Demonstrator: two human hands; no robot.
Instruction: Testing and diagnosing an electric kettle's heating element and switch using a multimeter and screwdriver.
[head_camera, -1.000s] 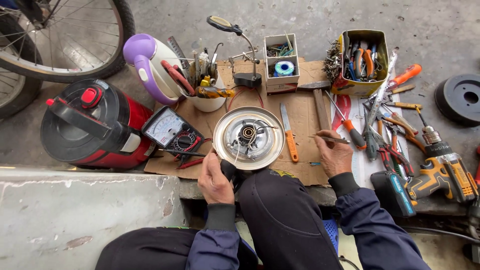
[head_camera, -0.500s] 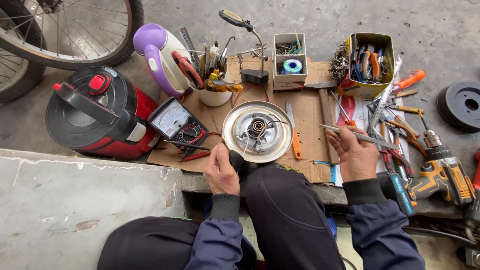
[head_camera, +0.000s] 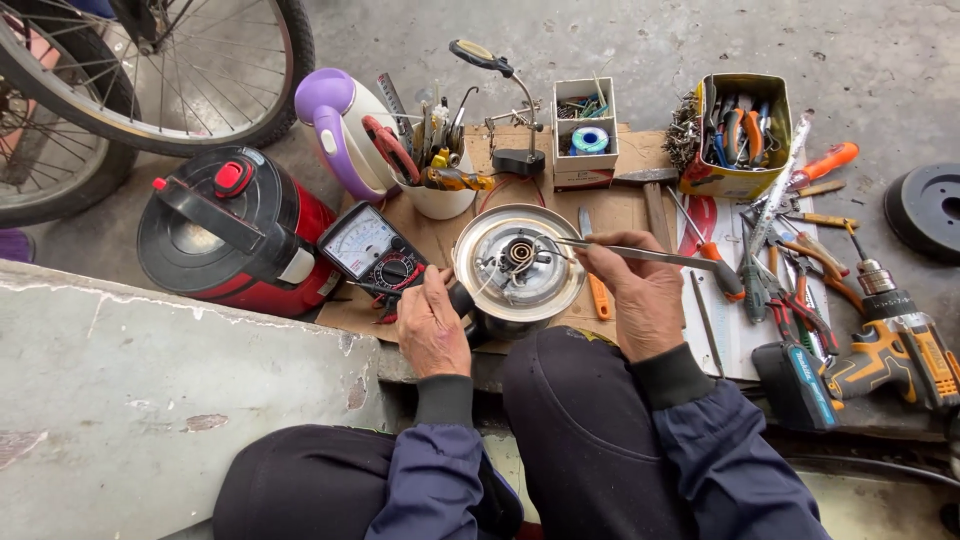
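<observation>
A grey concrete floor carries a sheet of cardboard (head_camera: 620, 215) spread with tools, with a pale concrete ledge (head_camera: 150, 380) in the near left. On the cardboard, upside down, sits a steel kettle (head_camera: 518, 268), its round base with a dark ringed centre facing up. The left hand (head_camera: 432, 325) is closed on the kettle's black handle at its lower left edge. The right hand (head_camera: 640, 295) pinches long metal tweezers (head_camera: 610, 250), whose tips reach over the middle of the base.

Just left of the kettle lies a multimeter (head_camera: 372, 252), and beyond it a red and black cooker (head_camera: 225, 230). Behind stand a purple kettle (head_camera: 345, 135), a white cup of tools (head_camera: 440, 185) and a small box (head_camera: 585, 135). A yellow box of pliers (head_camera: 738, 135) stands at upper right, a cordless drill (head_camera: 880, 345) at lower right. A bicycle wheel (head_camera: 150, 70) fills the top left corner.
</observation>
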